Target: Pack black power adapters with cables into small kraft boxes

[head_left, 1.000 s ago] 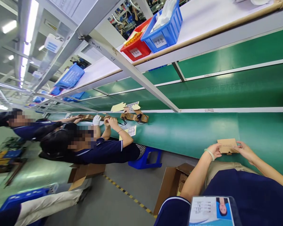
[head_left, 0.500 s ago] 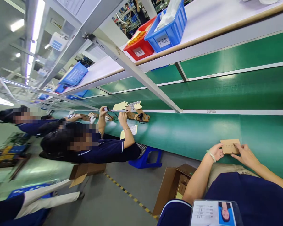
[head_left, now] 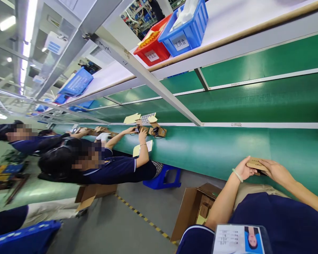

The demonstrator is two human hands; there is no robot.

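1. A co-worker in a dark blue shirt sits at the green surface and reaches both arms to small open cartons there. At least two cartons show; the exact count is too small to tell.
2. Two bins stand on the shelf above: one red bin, one blue bin.
3. The left hand curls its fingers round the near end of one flat cardboard box, held just above the surface's front edge.
4. The box looks light, thin and fairly stiff, likely to crease if squeezed, so it is best held by the edges.
5. The right hand clasps the other end, fingers partly closed over it.
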